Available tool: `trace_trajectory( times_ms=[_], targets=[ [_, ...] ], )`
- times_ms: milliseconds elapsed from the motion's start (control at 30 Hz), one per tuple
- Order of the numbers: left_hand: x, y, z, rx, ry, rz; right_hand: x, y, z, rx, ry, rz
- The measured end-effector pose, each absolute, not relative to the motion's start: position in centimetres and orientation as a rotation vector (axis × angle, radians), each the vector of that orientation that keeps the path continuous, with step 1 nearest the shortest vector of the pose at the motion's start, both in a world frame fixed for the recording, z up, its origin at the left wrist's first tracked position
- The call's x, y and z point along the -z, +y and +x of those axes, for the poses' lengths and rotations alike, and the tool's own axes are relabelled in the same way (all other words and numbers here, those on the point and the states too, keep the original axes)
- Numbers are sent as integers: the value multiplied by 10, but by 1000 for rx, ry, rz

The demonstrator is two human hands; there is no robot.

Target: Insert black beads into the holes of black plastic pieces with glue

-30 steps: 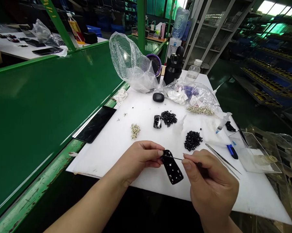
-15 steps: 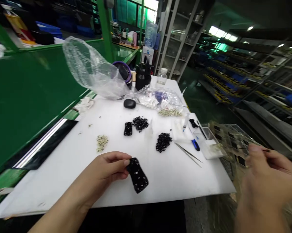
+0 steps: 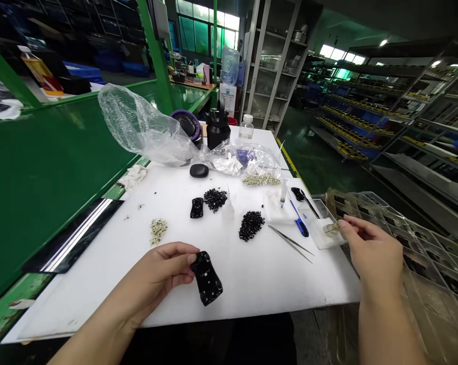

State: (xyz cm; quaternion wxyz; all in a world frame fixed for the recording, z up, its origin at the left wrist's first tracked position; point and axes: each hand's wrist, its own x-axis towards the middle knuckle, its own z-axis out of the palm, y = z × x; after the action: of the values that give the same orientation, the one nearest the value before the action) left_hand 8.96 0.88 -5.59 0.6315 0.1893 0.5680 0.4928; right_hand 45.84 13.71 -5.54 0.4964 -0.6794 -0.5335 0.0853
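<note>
My left hand (image 3: 168, 266) pinches the upper end of a black moulded plastic part (image 3: 206, 279), waisted in shape and dotted with small holes, above the white table's front edge. My right hand (image 3: 373, 248) is closed at the fingertips beside a clear plastic tray (image 3: 320, 238). What its fingers hold is too small to make out. Inside that tray lies a yellowish clump (image 3: 330, 229) near my fingertips. A similar black part (image 3: 197, 208) lies beside a pile of small black pieces (image 3: 215, 199). Another black pile (image 3: 251, 225) and tweezers (image 3: 290, 244) lie between my hands.
Small cream pieces (image 3: 158, 231) lie at left. Behind are a black mouse-shaped object (image 3: 199, 171), clear plastic bags (image 3: 148, 134), a black bottle (image 3: 218, 129) and a lidded jar (image 3: 246, 126). A syringe (image 3: 283, 192) and blue-handled tool (image 3: 302, 227) are at right, beside a compartment tray (image 3: 434, 268).
My right hand has moved left, from over the compartment tray to the small clear tray's edge. My left hand still holds the black plastic part. The view has shifted slightly.
</note>
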Motion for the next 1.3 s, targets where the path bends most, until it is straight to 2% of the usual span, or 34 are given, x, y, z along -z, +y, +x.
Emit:
trace_trajectory(
  times_ms=[100, 167, 200, 300, 367, 600, 900, 1033, 1100, 1233, 1300],
  targets=[
    [53, 8, 90, -1127, 1268, 445, 52, 119, 446, -214, -1237, -1599],
    [50, 9, 94, -1131, 1241, 478, 52, 98, 428, -372, -1245, -1502],
    [48, 10, 97, -1129, 1233, 507, 52, 86, 416, -554, -1284, -1453],
    [42, 13, 109, -1108, 1219, 649, 56, 50, 375, -1439, -1468, -1268],
    [37, 15, 118, -1068, 1232, 745, 58, 32, 350, -1749, -1486, -1154],
    [22, 17, 130, -943, 1380, 862, 58, 26, 319, -1917, -1458, -1103],
    [38, 6, 132, -1082, 1196, 821, 61, 27, 311, -1981, -1319, -1061],
    [43, 3, 137, -1053, 1291, 762, 58, 29, 313, -1950, -1453, -1021],
    [43, 3, 136, -1055, 1371, 763, 55, 40, 320, -1766, -1702, -1071],
    [42, 7, 133, -1038, 1448, 747, 52, 85, 337, -940, -2186, -1313],
    [42, 9, 133, -1009, 1450, 735, 54, 106, 339, -717, -2337, -1349]
  ],
)
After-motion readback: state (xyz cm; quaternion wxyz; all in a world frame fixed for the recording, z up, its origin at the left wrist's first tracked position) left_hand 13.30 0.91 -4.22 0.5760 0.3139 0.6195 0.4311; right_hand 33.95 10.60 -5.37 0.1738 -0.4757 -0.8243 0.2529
